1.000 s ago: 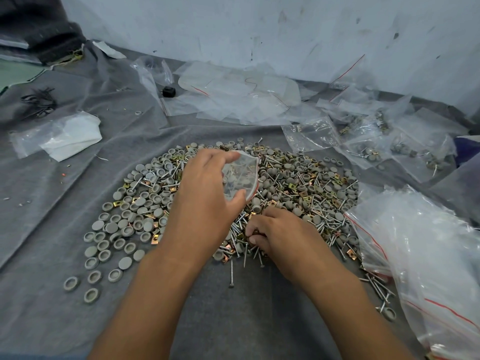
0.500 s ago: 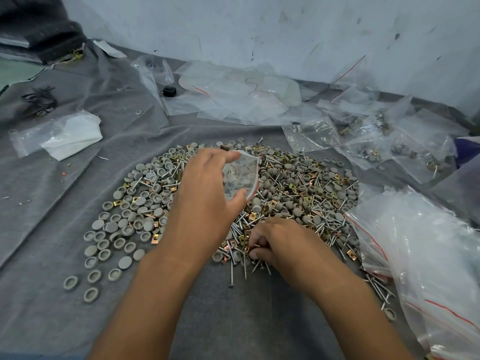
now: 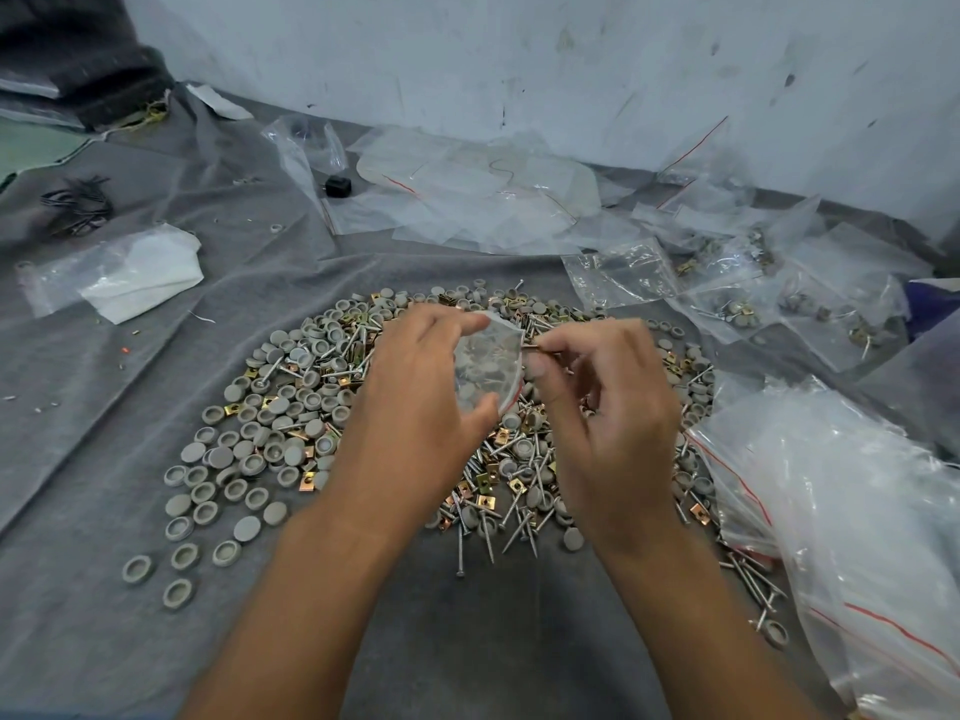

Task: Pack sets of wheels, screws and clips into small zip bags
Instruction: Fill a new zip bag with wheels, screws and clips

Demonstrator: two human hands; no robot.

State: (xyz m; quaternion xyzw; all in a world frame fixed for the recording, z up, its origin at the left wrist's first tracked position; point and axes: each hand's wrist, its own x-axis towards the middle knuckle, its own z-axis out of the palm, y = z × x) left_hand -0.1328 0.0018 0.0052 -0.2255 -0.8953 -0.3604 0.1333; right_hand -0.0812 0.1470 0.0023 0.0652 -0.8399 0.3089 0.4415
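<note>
Filling step: left hand [image 3: 415, 402] grips the small bag [image 3: 485, 366] open while right hand [image 3: 602, 407] pinches screws [image 3: 537, 347] at its mouth; next, feed them in cleanly.

Bare grey cloth [image 3: 467, 641] lies open at 6 o'clock between the forearms, and again at 9 o'clock. The heap of wheels, screws and clips [image 3: 291, 407] fills the centre. Loose bags [image 3: 483, 200] crowd 12 o'clock; a big bag pile [image 3: 857, 511], possibly overlapping screws, blocks 3 to 4 o'clock.

Parts pile [image 3: 363, 407] on grey cloth [image 3: 104, 407]
</note>
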